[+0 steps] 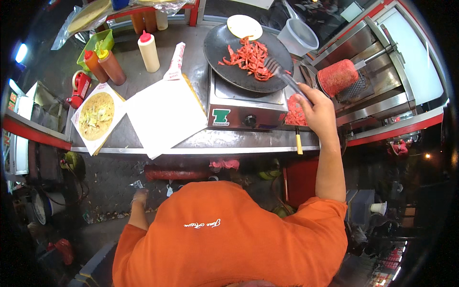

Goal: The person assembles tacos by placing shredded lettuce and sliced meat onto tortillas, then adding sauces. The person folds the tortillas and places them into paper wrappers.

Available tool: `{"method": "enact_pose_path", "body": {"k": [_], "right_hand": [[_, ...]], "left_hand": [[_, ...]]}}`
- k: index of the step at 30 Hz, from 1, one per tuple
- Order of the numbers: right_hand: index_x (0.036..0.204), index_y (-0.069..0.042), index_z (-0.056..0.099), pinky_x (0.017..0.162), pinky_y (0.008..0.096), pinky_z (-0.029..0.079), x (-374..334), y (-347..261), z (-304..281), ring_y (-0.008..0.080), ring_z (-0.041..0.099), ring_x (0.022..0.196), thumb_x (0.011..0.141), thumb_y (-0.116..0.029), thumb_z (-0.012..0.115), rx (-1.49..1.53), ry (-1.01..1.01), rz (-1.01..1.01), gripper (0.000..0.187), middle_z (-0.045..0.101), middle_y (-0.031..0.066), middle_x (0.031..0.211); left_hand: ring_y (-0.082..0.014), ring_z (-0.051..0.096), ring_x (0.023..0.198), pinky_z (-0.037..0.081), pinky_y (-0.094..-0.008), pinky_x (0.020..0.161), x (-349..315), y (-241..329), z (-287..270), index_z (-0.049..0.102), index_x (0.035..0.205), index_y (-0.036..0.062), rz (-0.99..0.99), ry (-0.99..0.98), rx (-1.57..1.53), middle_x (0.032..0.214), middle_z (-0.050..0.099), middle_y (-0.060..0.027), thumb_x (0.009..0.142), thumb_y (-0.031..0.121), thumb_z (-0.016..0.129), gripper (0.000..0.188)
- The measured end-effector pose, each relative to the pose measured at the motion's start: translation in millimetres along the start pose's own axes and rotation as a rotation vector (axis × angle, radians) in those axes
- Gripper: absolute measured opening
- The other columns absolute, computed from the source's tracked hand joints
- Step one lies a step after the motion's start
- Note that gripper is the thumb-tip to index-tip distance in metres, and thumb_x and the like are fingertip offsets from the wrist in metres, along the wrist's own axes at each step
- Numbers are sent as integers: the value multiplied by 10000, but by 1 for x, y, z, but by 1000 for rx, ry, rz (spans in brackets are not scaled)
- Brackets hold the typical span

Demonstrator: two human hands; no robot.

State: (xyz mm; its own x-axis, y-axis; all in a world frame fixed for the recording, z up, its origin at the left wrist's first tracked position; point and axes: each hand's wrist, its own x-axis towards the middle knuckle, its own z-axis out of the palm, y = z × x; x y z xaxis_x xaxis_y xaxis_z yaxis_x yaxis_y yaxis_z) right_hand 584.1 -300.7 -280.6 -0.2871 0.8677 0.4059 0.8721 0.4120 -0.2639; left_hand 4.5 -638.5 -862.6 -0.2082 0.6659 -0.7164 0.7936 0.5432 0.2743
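Observation:
My right hand (316, 111) is closed around metal tongs (287, 77), whose toothed ends reach into a heap of red meat strips (249, 56). The meat lies in a wide black pan (224, 76) on a steel burner (224, 93). At the pan's far rim rests a pale round flatbread (245, 27). Low beside my body hangs my left hand (139, 197), away from the counter; its fingers are too small and blurred to read. Left of the burner lies a stack of white paper sheets (165, 115). Farther left, another flatbread (97, 116) topped with shredded vegetable sits on paper.
A red meat cone (338, 78) on a spit stands at the right, above a scoop of meat (296, 112) with a yellow handle. Squeeze bottles (148, 52), a red tape dispenser (80, 88) and a green basket (101, 44) stand left. A plastic tub (297, 36) sits behind the pan.

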Motion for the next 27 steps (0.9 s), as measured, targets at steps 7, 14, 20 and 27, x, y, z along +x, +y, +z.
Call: {"method": "enact_pose_path", "body": {"k": [7,14,20,27], "right_hand": [[1262,-96,731,705,422,539,28,14,46,359,685,781,936,-228,763,-256,-144,-243,352,697,143,927],[1284,-82,729,830,456,549,62,37,53,391,704,962,979,-289,719,255,-276,-178,369,740,193,1063],[1250,-42,723,792,448,533,47,52,46,387,684,878,966,-288,739,197,-79,-206,377,703,197,942],[1263,-107,746,815,496,538,59,85,34,396,699,956,970,-347,720,-63,-154,21,380,718,174,1044]], "left_hand": [[-303,708,1129,537,-426,966,27,109,34,755,1217,103,101,-2,-485,1200,750,-179,980,185,634,278],[-333,705,1187,531,-446,999,-37,182,60,762,1215,100,96,-142,-308,1257,734,-215,981,214,630,292],[-334,709,1172,534,-449,989,-43,135,102,764,1204,92,20,-153,-261,1254,734,-218,985,228,622,294],[-305,731,1137,549,-444,964,-64,118,102,764,1188,51,-21,-200,10,1247,743,-196,1012,295,570,358]]}}
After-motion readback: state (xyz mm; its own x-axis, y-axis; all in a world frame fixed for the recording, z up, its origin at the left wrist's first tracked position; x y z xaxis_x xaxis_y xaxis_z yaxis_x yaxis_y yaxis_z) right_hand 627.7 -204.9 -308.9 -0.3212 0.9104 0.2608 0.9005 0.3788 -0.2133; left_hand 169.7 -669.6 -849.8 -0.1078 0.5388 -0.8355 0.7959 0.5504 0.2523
